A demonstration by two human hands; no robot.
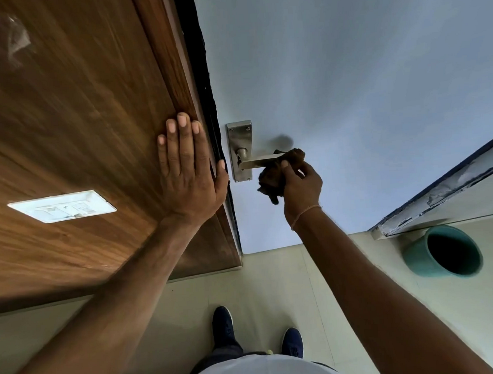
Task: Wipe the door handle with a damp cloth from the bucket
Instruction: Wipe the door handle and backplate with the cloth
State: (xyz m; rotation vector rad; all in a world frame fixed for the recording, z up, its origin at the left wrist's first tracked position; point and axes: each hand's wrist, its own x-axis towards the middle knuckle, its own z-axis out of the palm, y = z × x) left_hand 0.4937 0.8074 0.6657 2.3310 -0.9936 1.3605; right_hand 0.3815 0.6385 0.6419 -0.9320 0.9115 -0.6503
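Note:
A steel lever door handle on a steel backplate is fixed to a pale blue door. My right hand grips a dark brown cloth that is wrapped over the free end of the lever. My left hand lies flat, fingers spread, on the brown wooden panel just left of the door's edge, holding nothing. A teal bucket stands on the floor at the lower right, its inside dark.
A white switch plate sits on the wooden panel at the left. A worn white frame edge runs above the bucket. My two dark blue shoes stand on pale floor tiles below the handle.

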